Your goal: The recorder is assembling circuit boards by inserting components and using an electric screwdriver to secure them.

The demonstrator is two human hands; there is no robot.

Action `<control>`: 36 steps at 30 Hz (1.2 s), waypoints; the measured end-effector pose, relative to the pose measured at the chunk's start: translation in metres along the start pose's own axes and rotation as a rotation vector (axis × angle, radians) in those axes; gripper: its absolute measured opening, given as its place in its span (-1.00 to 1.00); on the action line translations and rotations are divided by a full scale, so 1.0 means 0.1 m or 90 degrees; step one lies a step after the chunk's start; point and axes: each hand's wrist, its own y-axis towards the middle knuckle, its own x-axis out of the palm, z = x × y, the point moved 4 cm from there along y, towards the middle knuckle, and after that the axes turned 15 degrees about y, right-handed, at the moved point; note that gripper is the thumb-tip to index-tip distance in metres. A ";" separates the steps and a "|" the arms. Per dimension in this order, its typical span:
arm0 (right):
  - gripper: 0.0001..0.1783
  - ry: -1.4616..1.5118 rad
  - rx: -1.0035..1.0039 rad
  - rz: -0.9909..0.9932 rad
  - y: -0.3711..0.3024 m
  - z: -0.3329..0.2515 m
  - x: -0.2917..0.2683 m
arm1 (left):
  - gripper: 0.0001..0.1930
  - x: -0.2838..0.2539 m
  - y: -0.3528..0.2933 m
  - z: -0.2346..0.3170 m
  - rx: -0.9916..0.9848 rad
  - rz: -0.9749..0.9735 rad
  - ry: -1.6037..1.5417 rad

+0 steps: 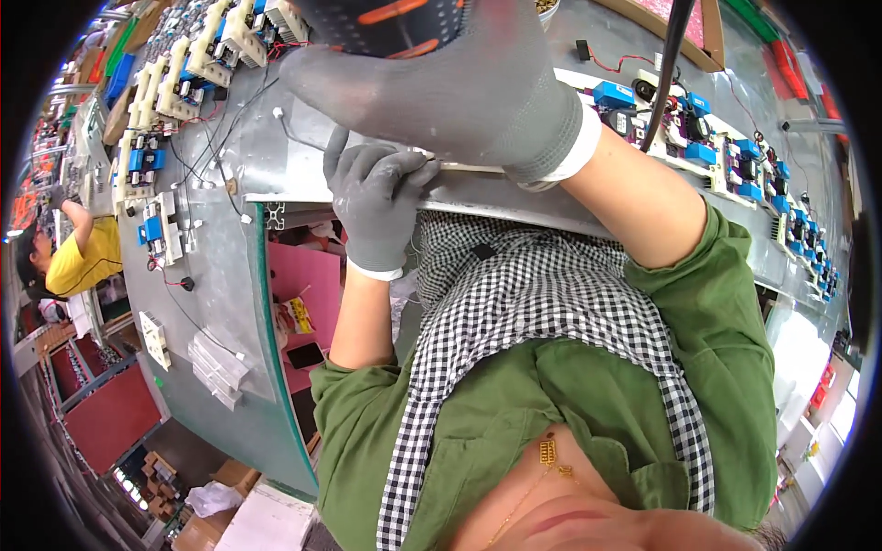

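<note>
My right hand (459, 106), in a grey glove, is large and close at the top of the head view. Its fingers wrap round a thick black power tool with orange stripes (390, 23), whose upper end is cut off by the picture's edge. Below and to the left, my left hand (377, 188), also gloved in grey, is at the near edge of the metal bench (234, 303). Its fingers are curled, with thumb and fingertips pinched together. What they hold, if anything, is too small to tell. A wire with a white plug (278, 113) lies beside it.
Cream plastic assemblies with blue parts (147, 161) line the bench at left, with more blue-and-black ones (698, 151) at right. Loose wires (197, 165) cross the left side. A black cable (669, 69) hangs at upper right. Another person in yellow (87, 257) is far left.
</note>
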 end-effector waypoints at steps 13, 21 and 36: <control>-0.28 -0.143 -0.059 -0.018 0.16 0.17 0.00 | -0.56 -0.92 1.17 -0.15 0.065 0.276 -0.193; -0.17 -0.202 0.099 -0.012 0.16 0.08 0.09 | -0.57 -1.18 1.78 -0.60 0.171 0.235 -0.344; -0.26 -0.123 -0.007 -0.024 0.06 0.15 0.01 | -0.60 -1.02 1.57 -0.67 0.071 0.236 -0.172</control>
